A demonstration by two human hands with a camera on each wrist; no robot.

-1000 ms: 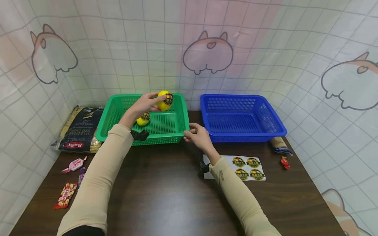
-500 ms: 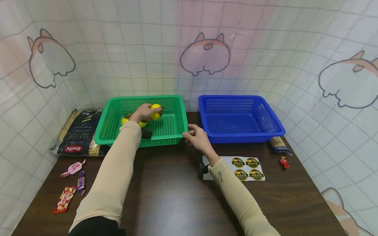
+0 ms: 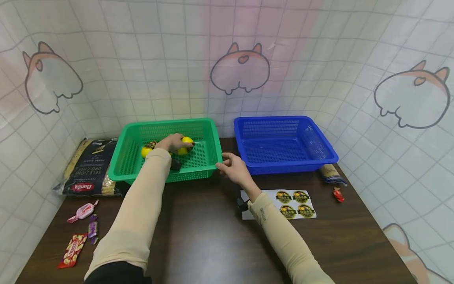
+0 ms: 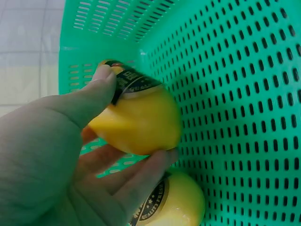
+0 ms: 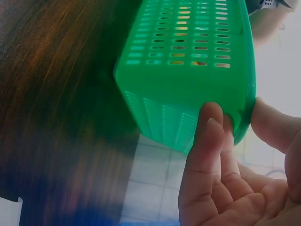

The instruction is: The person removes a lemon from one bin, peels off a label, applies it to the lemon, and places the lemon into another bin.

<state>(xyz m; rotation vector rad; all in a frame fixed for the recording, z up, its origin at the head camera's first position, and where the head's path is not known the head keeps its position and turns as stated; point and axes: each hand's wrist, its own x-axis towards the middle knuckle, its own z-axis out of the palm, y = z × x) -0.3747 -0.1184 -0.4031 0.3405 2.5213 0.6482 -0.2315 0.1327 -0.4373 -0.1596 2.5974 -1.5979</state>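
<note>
A yellow lemon with a black label is held inside the green basket by my left hand. In the left wrist view the thumb lies on the label and the fingers curl under the fruit. Just below it a second labelled lemon rests against the basket's mesh. Another lemon shows left of the hand in the head view. My right hand pinches the basket's front right corner, thumb on the outside of the rim and fingers on the wall below it.
A blue basket stands to the right of the green one. A sheet of round stickers lies beside the right forearm. A pasta bag and several wrapped snacks, including a red packet, lie at left; a red candy lies at right.
My left hand has lowered the lemon from above the green basket down into it, moving slightly left. The right hand keeps its hold on the corner. The head view has shifted a little.
</note>
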